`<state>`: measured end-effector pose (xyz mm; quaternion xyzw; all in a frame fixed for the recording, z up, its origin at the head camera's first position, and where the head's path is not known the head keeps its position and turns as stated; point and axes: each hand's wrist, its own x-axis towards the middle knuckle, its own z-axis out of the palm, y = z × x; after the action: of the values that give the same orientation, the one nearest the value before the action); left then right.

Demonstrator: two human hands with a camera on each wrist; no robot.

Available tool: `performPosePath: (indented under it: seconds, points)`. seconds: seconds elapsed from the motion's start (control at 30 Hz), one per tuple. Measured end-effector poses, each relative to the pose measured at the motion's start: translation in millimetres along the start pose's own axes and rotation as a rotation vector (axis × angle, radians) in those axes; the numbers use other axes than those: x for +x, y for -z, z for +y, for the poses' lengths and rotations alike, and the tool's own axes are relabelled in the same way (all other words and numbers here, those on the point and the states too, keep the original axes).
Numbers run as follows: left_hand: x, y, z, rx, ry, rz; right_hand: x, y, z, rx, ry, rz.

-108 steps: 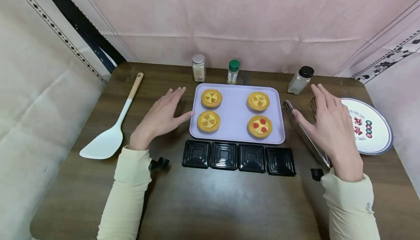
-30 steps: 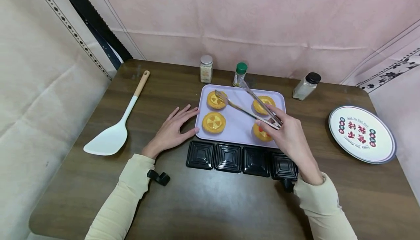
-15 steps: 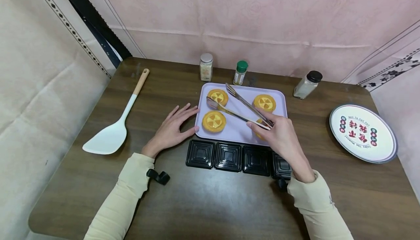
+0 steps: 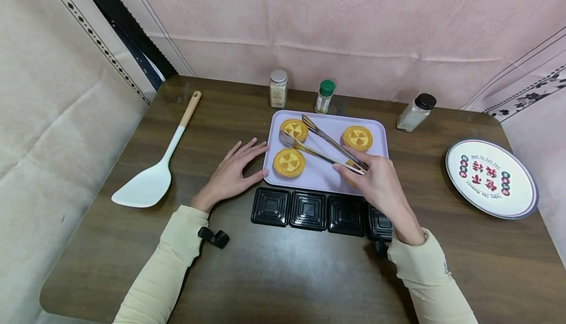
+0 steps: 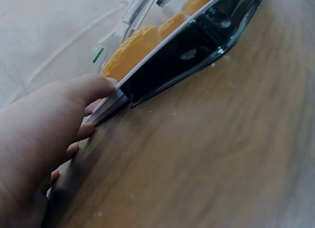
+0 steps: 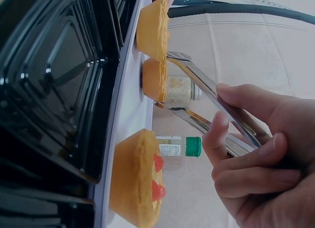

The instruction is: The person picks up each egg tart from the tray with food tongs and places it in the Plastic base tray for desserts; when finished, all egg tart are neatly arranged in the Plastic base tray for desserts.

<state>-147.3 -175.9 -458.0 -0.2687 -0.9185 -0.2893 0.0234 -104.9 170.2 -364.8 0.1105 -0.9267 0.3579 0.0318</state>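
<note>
1. Metal tongs [image 6: 205,88], one pair: in your right hand [image 4: 376,179], above the tray. Your fingers and thumb are curled about the two arms, which stand apart. Likely light, stiff and slick; best taken around mid-arm, thumb opposite fingers.
2. Round golden tarts [image 4: 289,162], four, in two rows of two. Three carry yellow wedge tops; the fourth, a red-dotted tart [image 6: 133,179] at near right, is mostly hidden by your hand in the head view. The far-left tart [image 4: 295,127] lies between the tong tips; contact cannot be told. Probably light; if soft, the rims could crumble, so hold low on the sides.
3. Pale lilac rectangular tray [image 4: 318,176], one: beneath the tarts. Your left hand [image 4: 234,174], fingers spread and gripping nothing, touches its left edge. Seems thin, smooth and stiff; steady it by the rim.
4. Glossy black square dishes [image 4: 308,212], four, in a row along the tray's near side.
5. Clear seasoning jars, three, behind: grey-capped jar [image 4: 278,90], green-capped jar [image 4: 324,98], black-capped jar [image 4: 414,114].
6. White round plate with blue rim and red lettering [image 4: 491,203], one: far right.
7. White-bladed spatula with wooden handle end [image 4: 145,185], one: left.
8. Dark brown wooden worktop [image 4: 283,275], one: under everything.
</note>
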Motion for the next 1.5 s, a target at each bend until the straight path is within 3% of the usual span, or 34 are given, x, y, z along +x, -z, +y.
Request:
performPosePath:
  seconds: [0.27, 0.43, 0.63, 0.73, 0.87, 1.17, 1.5]
  points:
    - [-1.9, -1.3, 1.3, -0.006, 0.004, -0.003, -1.9, -0.7, 1.3, 0.012, -0.005, -0.006]
    - [-1.7, -2.1, -0.1, -0.007, 0.006, -0.005, -4.1, 9.9, 1.4, 0.049, 0.037, 0.01]
    - [3.1, 0.4, -1.3, 0.003, -0.033, 0.014, -20.9, 37.1, 0.7, 0.092, 0.214, -0.004]
    - [4.8, 2.1, -1.9, 0.005, -0.057, 0.02, -35.8, 42.3, 2.5, 0.137, 0.324, -0.068]
    - [6.5, 3.5, -1.6, -0.012, -0.074, 0.016, -57.4, 38.6, 7.1, 0.197, 0.386, -0.171]
    - [6.1, 3.5, -0.9, -0.009, -0.022, 0.004, -81.0, 24.0, 12.3, 0.128, 0.318, -0.352]
    - [2.9, 1.7, -0.7, -0.025, -0.025, 0.016, -82.1, 20.4, 17.4, 0.109, 0.312, -0.344]
